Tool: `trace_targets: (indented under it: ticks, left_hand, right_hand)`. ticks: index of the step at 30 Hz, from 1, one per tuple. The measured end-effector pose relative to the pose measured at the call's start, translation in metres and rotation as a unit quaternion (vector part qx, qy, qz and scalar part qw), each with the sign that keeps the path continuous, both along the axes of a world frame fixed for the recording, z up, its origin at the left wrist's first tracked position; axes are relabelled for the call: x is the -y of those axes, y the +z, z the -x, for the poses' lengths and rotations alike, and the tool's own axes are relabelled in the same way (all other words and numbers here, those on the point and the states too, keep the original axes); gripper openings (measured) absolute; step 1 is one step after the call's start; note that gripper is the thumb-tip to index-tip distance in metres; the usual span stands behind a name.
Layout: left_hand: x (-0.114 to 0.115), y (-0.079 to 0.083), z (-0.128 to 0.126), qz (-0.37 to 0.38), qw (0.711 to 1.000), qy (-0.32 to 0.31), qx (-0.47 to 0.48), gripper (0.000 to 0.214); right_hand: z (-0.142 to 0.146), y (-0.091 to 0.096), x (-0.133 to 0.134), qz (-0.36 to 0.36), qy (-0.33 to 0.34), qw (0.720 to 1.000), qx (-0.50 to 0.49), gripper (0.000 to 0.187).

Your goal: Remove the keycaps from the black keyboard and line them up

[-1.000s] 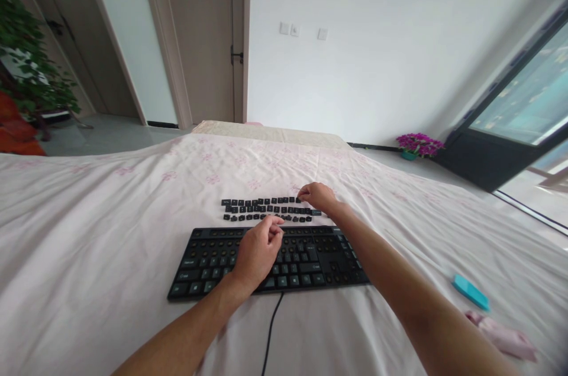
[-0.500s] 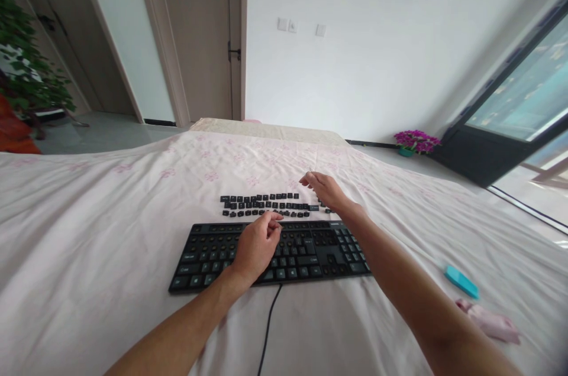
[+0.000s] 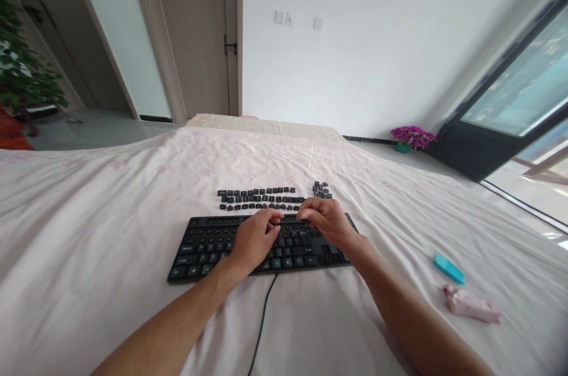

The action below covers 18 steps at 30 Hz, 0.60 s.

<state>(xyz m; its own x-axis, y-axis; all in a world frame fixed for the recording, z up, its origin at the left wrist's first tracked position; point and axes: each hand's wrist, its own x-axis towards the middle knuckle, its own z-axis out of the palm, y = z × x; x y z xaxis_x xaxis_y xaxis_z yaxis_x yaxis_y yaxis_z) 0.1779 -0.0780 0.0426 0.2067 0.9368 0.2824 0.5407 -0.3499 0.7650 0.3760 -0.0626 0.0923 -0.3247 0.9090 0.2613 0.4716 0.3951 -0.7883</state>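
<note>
A black keyboard (image 3: 208, 235) lies flat on the bedspread, many of its upper keys off and lower rows still capped. My left hand (image 3: 256, 240) rests over its middle, fingers curled, with a gap between thumb and forefinger and nothing visible between them. Above the upper right part of the keyboard is my right hand (image 3: 326, 219), its thumb and fingertips pinched together. Whatever that pinch holds is too small or hidden to name. Just behind the keyboard, loose black keycaps (image 3: 239, 199) are lined up in three rows. A smaller heap of keycaps (image 3: 321, 189) sits behind my right hand.
The keyboard's cable (image 3: 262, 320) runs toward me over the pale flowered bedspread (image 3: 115, 228). To the right lie a light-blue flat object (image 3: 449, 268) and a crumpled pink cloth (image 3: 473, 305). Purple flowers (image 3: 412, 136) stand on the floor by the wall.
My right hand has come back toward me from beyond the keycap rows to the keyboard, fingers now pinched, uncovering the keycap heap. My left hand has stayed nearly in place. The view has shifted slightly.
</note>
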Motion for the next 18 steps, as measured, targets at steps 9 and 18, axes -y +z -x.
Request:
trace_targets:
  ticks: [9,18]
  left_hand:
    - [0.000,0.000,-0.001,-0.020,0.997,-0.041,-0.067,0.022]
    - [0.000,0.001,-0.003,-0.026,0.992,-0.047,-0.110,0.019]
  right_hand:
    - [0.002,-0.017,-0.006,-0.049,0.103,0.993,-0.021,0.037]
    - [0.005,-0.025,-0.003,-0.106,0.149,0.982,-0.048,0.040]
